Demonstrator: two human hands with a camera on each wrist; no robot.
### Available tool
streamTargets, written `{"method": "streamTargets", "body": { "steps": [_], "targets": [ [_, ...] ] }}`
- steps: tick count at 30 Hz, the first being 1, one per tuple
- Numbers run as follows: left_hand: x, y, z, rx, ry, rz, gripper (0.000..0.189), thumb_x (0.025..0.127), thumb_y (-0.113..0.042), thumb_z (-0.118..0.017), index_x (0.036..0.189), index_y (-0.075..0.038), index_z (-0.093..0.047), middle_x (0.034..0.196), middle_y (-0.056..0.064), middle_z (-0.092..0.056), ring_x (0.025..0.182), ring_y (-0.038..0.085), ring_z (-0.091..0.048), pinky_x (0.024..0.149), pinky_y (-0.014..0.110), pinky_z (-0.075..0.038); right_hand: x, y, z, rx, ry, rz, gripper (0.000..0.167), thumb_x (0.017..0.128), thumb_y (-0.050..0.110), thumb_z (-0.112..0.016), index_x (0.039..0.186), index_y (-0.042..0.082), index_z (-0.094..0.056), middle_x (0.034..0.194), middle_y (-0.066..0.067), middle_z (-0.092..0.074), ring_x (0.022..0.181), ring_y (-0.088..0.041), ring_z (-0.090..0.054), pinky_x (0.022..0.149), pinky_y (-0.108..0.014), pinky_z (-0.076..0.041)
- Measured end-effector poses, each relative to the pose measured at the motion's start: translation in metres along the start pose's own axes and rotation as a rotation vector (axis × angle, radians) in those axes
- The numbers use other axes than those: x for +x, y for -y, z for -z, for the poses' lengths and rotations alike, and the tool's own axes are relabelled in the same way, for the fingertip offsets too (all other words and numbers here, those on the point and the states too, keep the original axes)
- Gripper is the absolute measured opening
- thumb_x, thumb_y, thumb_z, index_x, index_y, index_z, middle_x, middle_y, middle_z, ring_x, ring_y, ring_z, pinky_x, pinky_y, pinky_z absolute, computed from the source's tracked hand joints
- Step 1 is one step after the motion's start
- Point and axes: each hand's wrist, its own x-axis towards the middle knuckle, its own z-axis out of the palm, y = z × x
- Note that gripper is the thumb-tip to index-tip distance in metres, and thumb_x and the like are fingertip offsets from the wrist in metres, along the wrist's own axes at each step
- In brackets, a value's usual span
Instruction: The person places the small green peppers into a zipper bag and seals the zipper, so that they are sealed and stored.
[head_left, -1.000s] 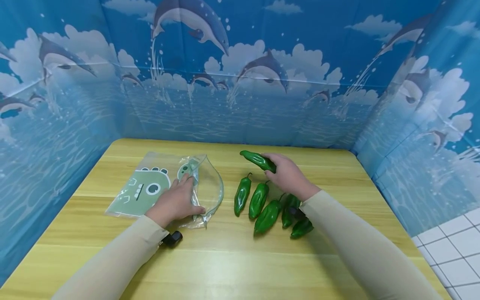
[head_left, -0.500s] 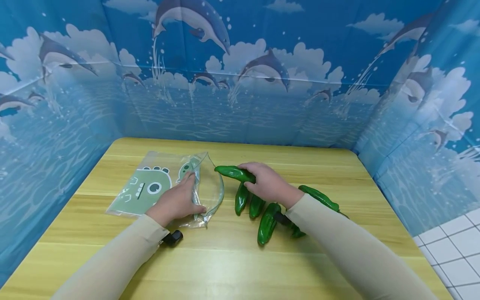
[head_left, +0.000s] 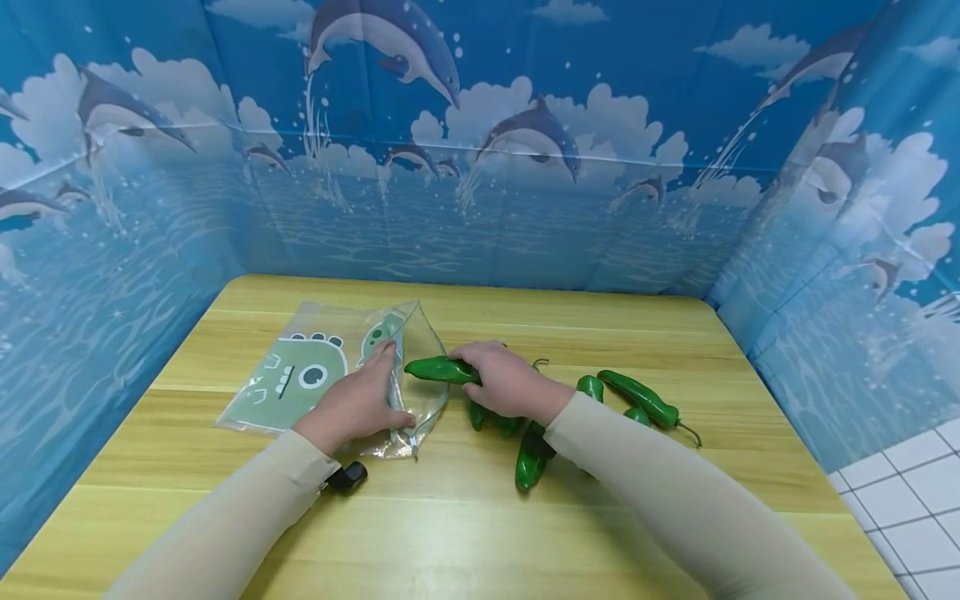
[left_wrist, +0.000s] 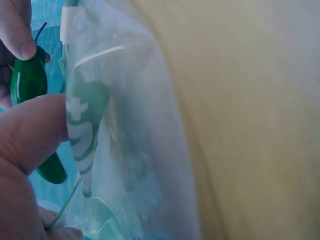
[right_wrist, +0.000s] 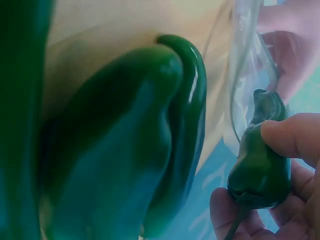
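Right grip [head_left: 504, 379] holds one green chili [head_left: 435, 368]; left grip [head_left: 356, 407], spread, touches one zip bag [head_left: 313, 354]; six more chilies [head_left: 647, 400] visible.

- Carries on the clear bag [left_wrist: 142, 120], seen from the left wrist, a white plus-shaped mark [left_wrist: 76, 108] on green print [left_wrist: 94, 97].
- Shows below that mark some white curved strokes [left_wrist: 84, 134], not legible as letters.
- Shows on the same bag, in the head view, a green cartoon face [head_left: 291, 390] with small white outlines [head_left: 260, 396], not readable as text.
- Gives otherwise no legible words, brands or numbers in the three views.
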Motion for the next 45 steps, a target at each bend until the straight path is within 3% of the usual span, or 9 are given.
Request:
{"method": "streamTargets", "body": {
  "steps": [13, 18, 22, 27, 32, 36, 40, 45],
  "targets": [
    [0.000, -0.001, -0.002, 0.003, -0.018, -0.033, 0.131, 0.081, -0.051, -0.088, 0.168, 0.002, -0.006, 0.178, 0.018, -0.004, 0.140, 0.043, -0.054, 0.106, 0.051, -0.054, 0.006, 0.002, -0.011, -0.086, 0.027, 0.009, 0.050, 0.104, 0.017, -0.067, 0.153, 0.012, -0.055, 0.154, -0.009, -0.058, 0.144, -0.029, -0.053, 0.119, -0.047, -0.043],
    [0.000, -0.003, -0.002, 0.013, -0.020, -0.037, 0.130, 0.081, -0.050, -0.088, 0.168, 0.002, -0.007, 0.178, 0.019, -0.005, 0.131, 0.042, -0.062, 0.098, 0.049, -0.059, 0.007, 0.003, -0.013, -0.092, 0.030, -0.022, 0.052, 0.104, 0.020, -0.067, 0.154, 0.014, -0.054, 0.140, -0.012, -0.058, 0.124, -0.026, -0.060, 0.103, -0.043, -0.054],
    [0.000, -0.004, -0.003, 0.013, -0.021, -0.030, 0.131, 0.080, -0.051, -0.088, 0.168, 0.001, -0.007, 0.178, 0.017, -0.005, 0.126, 0.040, -0.066, 0.092, 0.046, -0.060, 0.009, 0.003, -0.014, -0.102, 0.032, -0.036, 0.052, 0.104, 0.022, -0.068, 0.155, 0.016, -0.055, 0.130, -0.010, -0.058, 0.107, -0.019, -0.059, 0.091, -0.037, -0.054],
    [0.001, -0.005, -0.003, 0.008, -0.023, -0.033, 0.131, 0.080, -0.051, -0.089, 0.169, 0.000, -0.007, 0.178, 0.016, -0.005, 0.135, 0.040, -0.060, 0.094, 0.046, -0.060, 0.011, 0.004, -0.015, -0.099, 0.058, -0.045, 0.053, 0.105, 0.017, -0.065, 0.156, 0.016, -0.052, 0.131, -0.010, -0.057, 0.104, -0.016, -0.058, 0.087, -0.034, -0.053],
    [0.001, -0.007, -0.003, -0.006, -0.021, -0.035, 0.132, 0.080, -0.050, -0.089, 0.169, 0.000, -0.005, 0.178, 0.016, -0.004, 0.145, 0.042, -0.050, 0.104, 0.050, -0.056, 0.011, 0.006, -0.014, -0.086, 0.092, -0.067, 0.059, 0.104, 0.010, -0.062, 0.160, 0.017, -0.048, 0.136, -0.011, -0.054, 0.105, -0.016, -0.059, 0.088, -0.033, -0.054],
    [0.001, -0.007, -0.004, -0.021, -0.023, -0.045, 0.131, 0.081, -0.049, -0.088, 0.168, 0.001, -0.004, 0.178, 0.017, -0.004, 0.151, 0.042, -0.042, 0.112, 0.052, -0.050, 0.010, 0.008, -0.014, -0.104, 0.094, -0.052, 0.059, 0.104, 0.010, -0.063, 0.161, 0.016, -0.046, 0.141, -0.013, -0.054, 0.114, -0.020, -0.062, 0.095, -0.036, -0.056],
    [0.002, -0.007, -0.004, -0.043, -0.026, -0.043, 0.131, 0.081, -0.048, -0.088, 0.168, 0.000, -0.003, 0.178, 0.016, -0.004, 0.152, 0.041, -0.041, 0.117, 0.052, -0.046, 0.010, 0.008, -0.014, -0.127, 0.069, -0.013, 0.052, 0.105, 0.014, -0.064, 0.156, 0.011, -0.050, 0.148, -0.012, -0.057, 0.131, -0.025, -0.061, 0.107, -0.041, -0.054],
    [0.004, -0.007, -0.005, -0.077, -0.020, -0.033, 0.133, 0.081, -0.047, -0.089, 0.169, -0.003, 0.000, 0.178, 0.014, -0.004, 0.154, 0.039, -0.039, 0.119, 0.052, -0.043, 0.011, 0.009, -0.014, -0.107, 0.057, 0.003, 0.044, 0.105, 0.019, -0.066, 0.148, 0.012, -0.057, 0.146, -0.008, -0.062, 0.131, -0.023, -0.062, 0.106, -0.042, -0.054]
  ]
}}
